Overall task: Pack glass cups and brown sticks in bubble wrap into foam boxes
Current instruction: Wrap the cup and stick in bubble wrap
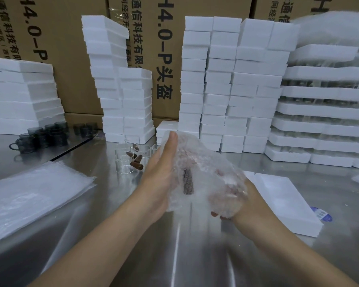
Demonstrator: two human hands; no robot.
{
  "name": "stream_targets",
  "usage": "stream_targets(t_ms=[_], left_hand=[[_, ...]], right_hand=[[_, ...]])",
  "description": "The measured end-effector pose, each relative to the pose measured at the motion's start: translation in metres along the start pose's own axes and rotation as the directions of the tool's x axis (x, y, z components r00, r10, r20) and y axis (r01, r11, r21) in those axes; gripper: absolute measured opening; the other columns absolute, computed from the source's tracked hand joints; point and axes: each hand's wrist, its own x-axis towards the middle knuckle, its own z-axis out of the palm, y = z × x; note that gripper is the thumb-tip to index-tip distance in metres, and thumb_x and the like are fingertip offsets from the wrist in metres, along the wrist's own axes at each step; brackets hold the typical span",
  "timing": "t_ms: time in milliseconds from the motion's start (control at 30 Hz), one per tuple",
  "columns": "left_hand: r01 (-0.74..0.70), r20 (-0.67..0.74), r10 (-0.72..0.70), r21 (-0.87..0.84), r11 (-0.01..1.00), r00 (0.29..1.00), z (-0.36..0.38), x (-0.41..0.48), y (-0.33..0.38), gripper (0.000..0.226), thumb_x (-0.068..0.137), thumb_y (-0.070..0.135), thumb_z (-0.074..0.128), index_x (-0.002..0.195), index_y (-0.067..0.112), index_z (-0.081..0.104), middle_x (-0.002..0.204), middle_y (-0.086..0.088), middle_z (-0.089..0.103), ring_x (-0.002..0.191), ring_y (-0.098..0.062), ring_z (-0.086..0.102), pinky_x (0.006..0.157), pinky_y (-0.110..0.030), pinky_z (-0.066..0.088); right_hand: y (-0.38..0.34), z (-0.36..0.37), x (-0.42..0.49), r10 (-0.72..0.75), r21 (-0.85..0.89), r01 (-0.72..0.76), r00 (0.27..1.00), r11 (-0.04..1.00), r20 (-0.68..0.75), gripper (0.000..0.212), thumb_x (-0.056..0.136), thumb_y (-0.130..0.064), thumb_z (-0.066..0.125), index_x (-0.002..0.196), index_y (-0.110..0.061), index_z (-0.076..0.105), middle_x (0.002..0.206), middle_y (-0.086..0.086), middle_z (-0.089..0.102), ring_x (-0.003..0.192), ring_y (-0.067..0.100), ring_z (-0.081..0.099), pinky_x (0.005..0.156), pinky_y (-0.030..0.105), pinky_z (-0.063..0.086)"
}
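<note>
Now — left hand [161, 175]: fingers straight and together, palm pressed flat against the left side of the bubble wrap [203, 162].
Right hand [245, 206]: cups the bundle from below and from the right, fingers curled round the wrap.
Bubble wrap: held above the metal table [174, 251], between both hands, crumpled round its load.
Brown stick [188, 182]: inside the wrap, roughly upright, seen through it; whether a cup is inside too, I cannot tell.
Glass cups [124, 157]: clear, on the table just left of the left hand, with loose sticks [136, 162] among them.
Foam box [286, 204]: on the table, right of the right hand.
Foam stacks [222, 90]: far side — in front of cardboard cartons [71, 59].
Wrap sheets [29, 197]: piled near left.
</note>
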Motion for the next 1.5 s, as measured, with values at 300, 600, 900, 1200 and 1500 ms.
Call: stream_targets(t_ms=[300, 600, 900, 1200, 1500], left_hand=[[-0.207, -0.154, 0.264, 0.31, 0.928, 0.952, -0.021, 0.012, 0.006, 0.07, 0.086, 0.086, 0.059, 0.138, 0.039, 0.065, 0.132, 0.016, 0.074, 0.127, -0.008, 0.067, 0.113, -0.043, 0.05], [-0.073, -0.05, 0.087, 0.228, 0.971, 0.995, -0.006, 0.008, -0.008, 0.089, 0.083, 0.087, 0.063, 0.153, 0.031, 0.056, 0.149, 0.005, 0.066, 0.133, -0.019, 0.066, 0.119, -0.048, 0.045], [0.05, 0.133, -0.101, 0.342, 0.938, 0.986, -0.006, 0.008, -0.015, 0.099, 0.075, 0.088, 0.07, 0.154, 0.031, 0.055, 0.152, 0.007, 0.063, 0.142, -0.019, 0.058, 0.125, -0.053, 0.037], [0.332, 0.198, -0.336, 0.056, 0.942, 0.921, 0.003, 0.002, -0.009, 0.07, 0.092, 0.057, 0.074, 0.146, 0.016, 0.058, 0.13, -0.012, 0.076, 0.116, -0.03, 0.076, 0.079, -0.043, 0.066], [0.293, 0.216, -0.292, 0.031, 0.956, 0.931, 0.001, 0.003, -0.007, 0.074, 0.087, 0.061, 0.073, 0.144, 0.015, 0.063, 0.13, -0.013, 0.077, 0.118, -0.027, 0.076, 0.103, -0.042, 0.058]], right_hand=[[-0.013, -0.022, 0.003, -0.102, 0.228, 0.174, 0.949, 0.958, -0.297, 0.029, 0.092, -0.002, 0.07, 0.113, -0.021, 0.067, 0.085, 0.009, 0.076, 0.068, 0.02, 0.073, 0.062, 0.024, 0.059], [-0.022, -0.008, -0.012, -0.348, -0.089, 0.348, 0.937, 0.933, 0.018, 0.101, 0.072, -0.06, 0.089, 0.15, -0.069, 0.025, 0.158, -0.035, 0.03, 0.131, -0.004, 0.056, 0.087, 0.028, 0.061], [-0.011, -0.016, -0.005, -0.584, -0.59, 0.494, 0.811, 0.639, 0.046, 0.054, 0.078, 0.002, 0.083, 0.107, -0.038, 0.061, 0.106, -0.019, 0.062, 0.104, 0.0, 0.063, 0.083, 0.008, 0.046], [-0.015, -0.027, -0.004, -0.723, -0.703, 0.483, 0.688, 0.522, -0.064, 0.031, 0.076, -0.016, 0.078, 0.099, -0.032, 0.066, 0.124, -0.016, 0.05, 0.116, 0.01, 0.057, 0.09, 0.008, 0.039], [-0.02, -0.014, -0.009, -0.466, -0.378, 0.408, 0.881, 0.831, -0.075, 0.055, 0.079, -0.029, 0.09, 0.124, -0.041, 0.06, 0.119, -0.027, 0.064, 0.104, -0.006, 0.064, 0.079, 0.008, 0.052]])
